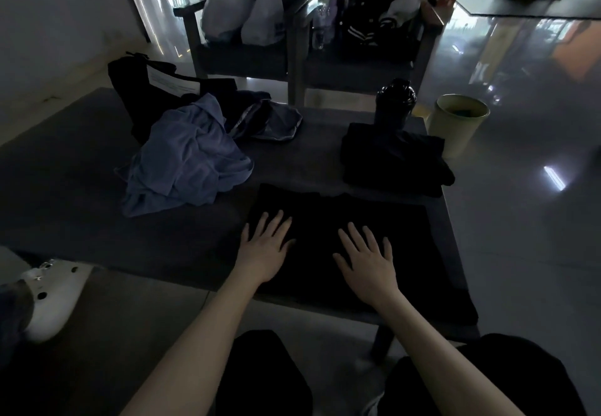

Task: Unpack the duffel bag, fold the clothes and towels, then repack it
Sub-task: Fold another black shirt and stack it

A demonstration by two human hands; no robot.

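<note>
Head: left hand (264, 253), right hand (367, 267) press overhanging garment (328, 214).

The person's left hand (265, 253) and right hand (367, 266) were bare, the fingers slim with short nails. Both forearms (201, 328) were uncovered along all the length that showed, from the wrists to the lower edge of the view. Loose black cloth legwear (487, 380) covered both thighs. It was matte and plain, and its folds and seams were lost in the dim light. Whether it was trousers or shorts could not be told.
</note>
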